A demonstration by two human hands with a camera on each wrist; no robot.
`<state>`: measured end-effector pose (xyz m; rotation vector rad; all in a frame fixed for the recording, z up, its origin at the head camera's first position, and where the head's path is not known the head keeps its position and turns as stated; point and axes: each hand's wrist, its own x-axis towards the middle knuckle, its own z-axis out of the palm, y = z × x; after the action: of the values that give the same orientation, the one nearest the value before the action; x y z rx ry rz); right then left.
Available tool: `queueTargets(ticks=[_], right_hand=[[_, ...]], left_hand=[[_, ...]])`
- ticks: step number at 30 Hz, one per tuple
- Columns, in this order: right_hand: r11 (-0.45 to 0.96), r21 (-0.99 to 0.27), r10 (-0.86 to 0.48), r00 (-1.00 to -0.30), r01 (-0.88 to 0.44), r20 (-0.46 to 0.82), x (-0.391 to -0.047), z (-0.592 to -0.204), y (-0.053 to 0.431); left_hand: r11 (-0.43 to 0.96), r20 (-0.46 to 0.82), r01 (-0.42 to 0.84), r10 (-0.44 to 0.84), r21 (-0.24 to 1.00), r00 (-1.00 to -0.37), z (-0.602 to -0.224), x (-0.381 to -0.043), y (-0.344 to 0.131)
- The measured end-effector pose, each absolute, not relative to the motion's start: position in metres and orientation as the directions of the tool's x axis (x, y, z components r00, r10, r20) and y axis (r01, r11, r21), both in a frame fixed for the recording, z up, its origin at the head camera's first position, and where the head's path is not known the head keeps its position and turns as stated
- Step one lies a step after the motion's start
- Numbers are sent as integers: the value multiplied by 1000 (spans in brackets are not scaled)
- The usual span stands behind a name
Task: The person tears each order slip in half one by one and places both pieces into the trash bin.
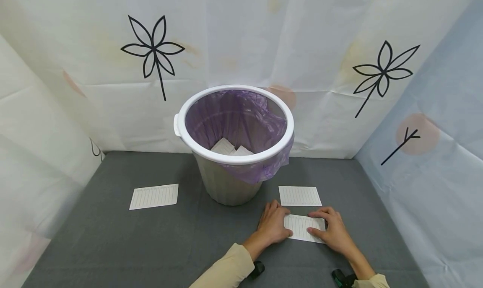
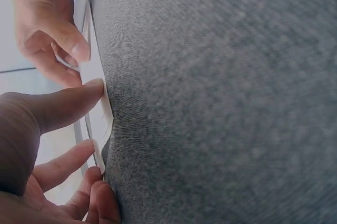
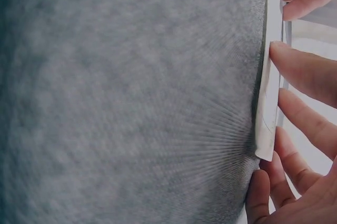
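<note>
A small lined sheet of paper (image 1: 303, 228) lies on the grey cloth at the front right, with a hand at each end. My left hand (image 1: 274, 222) holds its left end, thumb at the near edge and fingertips at the far side. At the other end, my right hand (image 1: 332, 230) holds the paper between thumb and forefinger. In the right wrist view the end of the paper (image 3: 267, 124) curls slightly at its corner. Just beyond lies a second lined sheet (image 1: 299, 195), flat on the cloth.
A white-rimmed bin (image 1: 230, 183) with a purple liner (image 1: 241, 112) stands at the back middle, holding white papers (image 1: 223, 146). Left of it, another lined sheet (image 1: 154, 196) lies on the grey cloth (image 1: 151, 246). Patterned white sheets hang around the table.
</note>
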<state>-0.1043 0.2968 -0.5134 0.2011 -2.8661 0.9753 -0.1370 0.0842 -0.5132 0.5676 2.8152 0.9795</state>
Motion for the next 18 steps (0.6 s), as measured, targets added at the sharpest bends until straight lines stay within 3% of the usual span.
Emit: queueTargets(ticks=[12, 18], right_hand=[[765, -632, -62, -991, -124, 119, -103, -508, 294], [752, -658, -51, -999, -36, -4, -105, -501, 292]], left_hand=[[698, 63, 374, 428, 610, -902, -511, -141, 85], [640, 41, 359, 456, 679, -889, -513, -144, 85]])
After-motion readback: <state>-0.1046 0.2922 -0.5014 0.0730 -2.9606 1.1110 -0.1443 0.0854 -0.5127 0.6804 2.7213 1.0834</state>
